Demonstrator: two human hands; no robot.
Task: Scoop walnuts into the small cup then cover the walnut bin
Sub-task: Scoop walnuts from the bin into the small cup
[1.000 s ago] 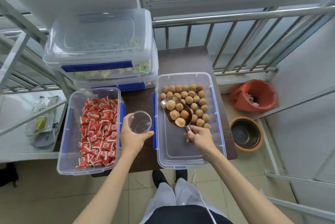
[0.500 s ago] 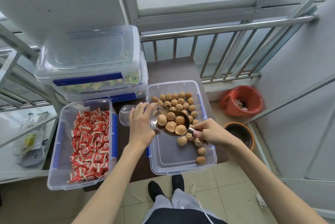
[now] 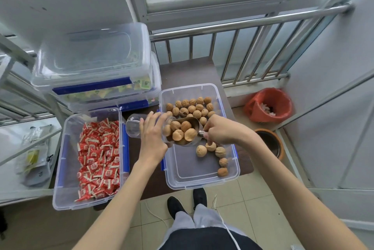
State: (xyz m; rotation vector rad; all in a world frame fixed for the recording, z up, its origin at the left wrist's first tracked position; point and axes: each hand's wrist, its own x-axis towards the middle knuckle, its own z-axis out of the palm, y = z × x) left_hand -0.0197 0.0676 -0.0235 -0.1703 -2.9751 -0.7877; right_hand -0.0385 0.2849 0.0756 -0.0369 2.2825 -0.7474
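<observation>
Head view: walnuts being tipped cupward

Scoop [image 3: 185, 134] clenched by right hand [image 3: 223, 131]; small cup [image 3: 133, 128] gripped by left hand [image 3: 152, 138], at nine o'clock. Walnuts [image 3: 180, 131] probably light, rolly; handle's safest.

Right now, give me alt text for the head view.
Right hand holds a metal scoop of walnuts against a clear cup tipped sideways in the left hand, over the open walnut bin.
</observation>
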